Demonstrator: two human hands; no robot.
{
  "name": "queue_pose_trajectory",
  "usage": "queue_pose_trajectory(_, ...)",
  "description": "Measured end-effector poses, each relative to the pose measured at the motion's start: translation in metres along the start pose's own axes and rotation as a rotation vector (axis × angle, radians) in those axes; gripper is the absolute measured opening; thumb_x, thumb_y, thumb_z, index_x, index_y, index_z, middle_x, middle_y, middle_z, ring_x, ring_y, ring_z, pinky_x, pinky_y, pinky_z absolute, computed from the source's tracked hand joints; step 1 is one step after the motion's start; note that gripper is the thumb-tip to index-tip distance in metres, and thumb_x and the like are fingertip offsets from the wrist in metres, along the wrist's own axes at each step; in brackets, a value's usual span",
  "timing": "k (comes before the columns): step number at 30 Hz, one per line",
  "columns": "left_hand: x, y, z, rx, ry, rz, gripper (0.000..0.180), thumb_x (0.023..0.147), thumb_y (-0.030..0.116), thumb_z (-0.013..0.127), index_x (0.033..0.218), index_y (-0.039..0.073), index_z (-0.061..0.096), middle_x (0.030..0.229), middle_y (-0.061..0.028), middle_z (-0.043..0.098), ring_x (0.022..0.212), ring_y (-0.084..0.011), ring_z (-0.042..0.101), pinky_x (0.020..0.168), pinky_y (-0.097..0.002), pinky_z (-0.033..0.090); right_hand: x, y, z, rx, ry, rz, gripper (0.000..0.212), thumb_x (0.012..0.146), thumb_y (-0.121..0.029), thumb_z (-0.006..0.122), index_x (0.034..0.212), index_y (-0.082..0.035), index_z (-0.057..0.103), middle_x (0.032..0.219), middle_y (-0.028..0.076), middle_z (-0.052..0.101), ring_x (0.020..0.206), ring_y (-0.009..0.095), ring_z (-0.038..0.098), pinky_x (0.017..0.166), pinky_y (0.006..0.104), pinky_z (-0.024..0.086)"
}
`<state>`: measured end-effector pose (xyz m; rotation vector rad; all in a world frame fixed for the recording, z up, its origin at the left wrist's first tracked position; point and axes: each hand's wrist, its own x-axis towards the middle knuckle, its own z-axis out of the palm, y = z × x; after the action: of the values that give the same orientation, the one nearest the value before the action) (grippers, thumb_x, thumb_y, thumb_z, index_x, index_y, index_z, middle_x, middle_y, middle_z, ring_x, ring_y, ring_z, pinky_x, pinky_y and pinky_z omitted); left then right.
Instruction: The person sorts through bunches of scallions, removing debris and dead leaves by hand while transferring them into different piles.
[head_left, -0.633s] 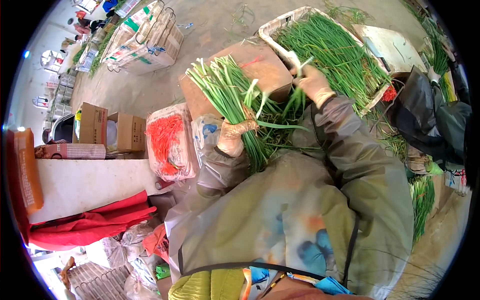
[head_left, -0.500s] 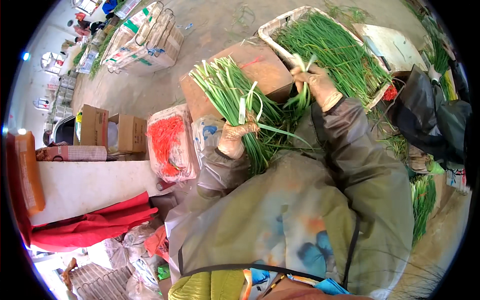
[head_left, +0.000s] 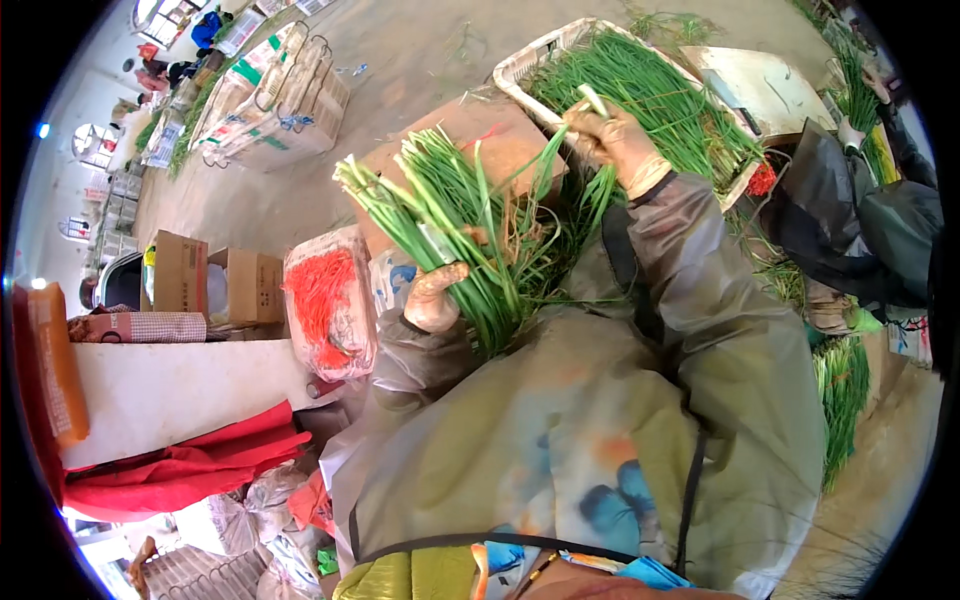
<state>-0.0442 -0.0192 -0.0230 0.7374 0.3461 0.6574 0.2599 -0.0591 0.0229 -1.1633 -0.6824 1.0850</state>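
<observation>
My left hand (head_left: 436,298), gloved, is wrapped round a thick bunch of chives (head_left: 400,205), its pale cut ends fanned toward the upper left. Higher up and to the right, my right hand (head_left: 622,145), also gloved, is closed on a few chives. Their pale stem ends (head_left: 593,100) poke out above the fingers, and green leaves hang below. Between the hands, loose and partly dry leaves (head_left: 535,235) lie tangled over the edge of a brown box (head_left: 520,130). How the right fingertips grip the stems is partly hidden.
A white crate (head_left: 517,72) heaped with chives stands beyond my right hand. Red ties (head_left: 322,300) lie on a wrapped bundle at left. Stacked crates (head_left: 285,115) stand at the far left, cardboard boxes (head_left: 250,285) nearer. A pale board (head_left: 760,85) rests right of the crate.
My left hand has shifted a little left, and its bunch has spread wider at the pale ends. My right hand, still holding its few chives, has moved slightly up and left.
</observation>
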Motion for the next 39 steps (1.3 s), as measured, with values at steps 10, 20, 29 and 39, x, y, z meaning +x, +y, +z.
queue_pose_trajectory(10,-0.015,0.0,-0.02,-0.248,-0.092,0.005,0.052,0.077,0.008,0.058,0.125,0.005,0.038,0.106,-0.0173,0.057,0.087,-0.032,0.06,0.078,-0.0492,0.048,0.018,-0.038,-0.083,-0.298,0.348,-0.302,0.022,0.079,-0.015,0.065,0.095,-0.001,0.06,0.078,0.002,0.063,0.054,0.009,0.05,0.05,0.0219,0.04)
queue_pose_trajectory(20,0.004,-0.01,-0.011,-0.067,0.109,-0.036,0.05,0.072,0.002,0.064,0.119,-0.001,0.047,0.093,-0.0149,0.063,0.079,-0.0265,0.061,0.071,-0.0384,0.051,-0.02,-0.036,-0.009,-0.186,0.029,-0.39,0.021,0.083,-0.03,0.06,0.089,-0.01,0.057,0.077,-0.002,0.058,0.055,0.003,0.044,0.047,0.0162,0.034)
queue_pose_trajectory(29,0.012,-0.019,0.011,0.072,0.122,-0.088,0.037,0.073,0.003,0.064,0.108,-0.002,0.053,0.093,-0.0111,0.062,0.08,-0.0238,0.061,0.071,-0.0352,0.051,-0.017,0.054,0.091,-0.389,-0.303,-0.344,0.029,0.078,-0.025,0.066,0.096,-0.003,0.06,0.085,0.005,0.063,0.074,0.016,0.057,0.066,0.0279,0.044)
queue_pose_trajectory(39,0.008,-0.02,0.018,-0.036,0.091,-0.175,0.038,0.073,0.002,0.063,0.109,-0.002,0.053,0.093,-0.0128,0.062,0.084,-0.0267,0.061,0.075,-0.0384,0.051,-0.028,0.056,0.086,-0.281,-0.174,-0.126,0.022,0.08,-0.013,0.062,0.098,0.001,0.058,0.074,-0.002,0.054,0.064,0.007,0.046,0.058,0.0225,0.04)
